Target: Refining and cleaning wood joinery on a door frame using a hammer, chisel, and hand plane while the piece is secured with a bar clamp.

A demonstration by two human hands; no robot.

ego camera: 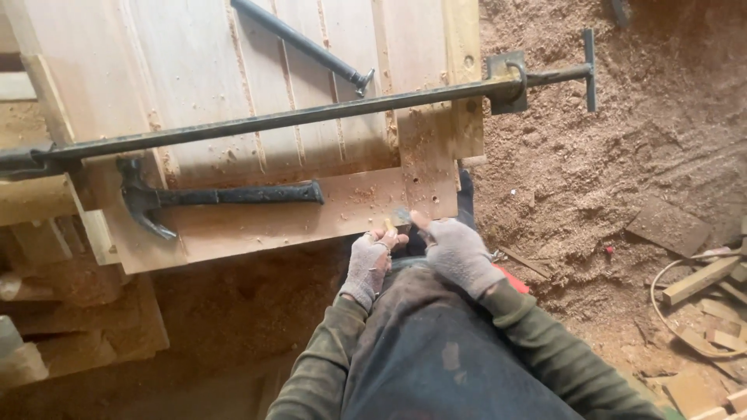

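A black claw hammer (210,196) lies flat on the pale, sawdust-strewn wooden panel (233,62). At the panel's near edge, the gloved left hand (367,267) pinches a small yellowish peg (388,225). Just right, the right hand (459,250) pinches something small and blurred.

No packages, labels, signs or screens show anywhere in this view.
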